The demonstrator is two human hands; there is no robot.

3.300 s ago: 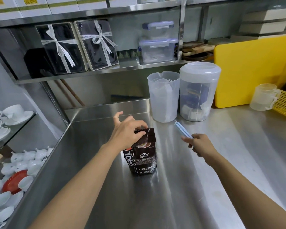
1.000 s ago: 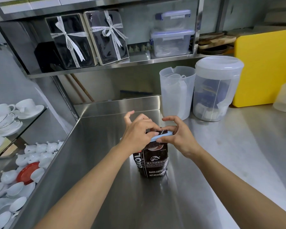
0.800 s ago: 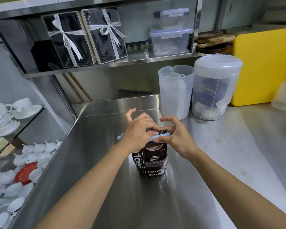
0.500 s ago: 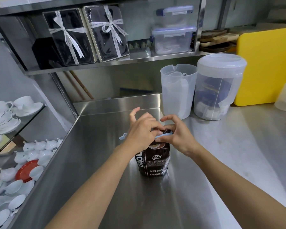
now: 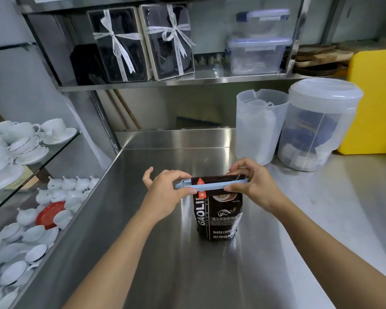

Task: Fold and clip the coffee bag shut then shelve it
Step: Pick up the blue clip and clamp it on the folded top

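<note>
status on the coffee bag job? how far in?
Done: the coffee bag stands upright on the steel counter with its top folded down. In hand: the blue clip lies across the fold; the left hand pinches its left end and the right hand its right end. Whether it has latched cannot be told. Left: release it, then move the bag onto the shelf.

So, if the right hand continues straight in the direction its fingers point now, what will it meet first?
The right hand points leftward along the blue clip on the coffee bag. Going straight on, it would probably meet the left hand first, which pinches the clip's other end. Depth is hard to judge.
</note>
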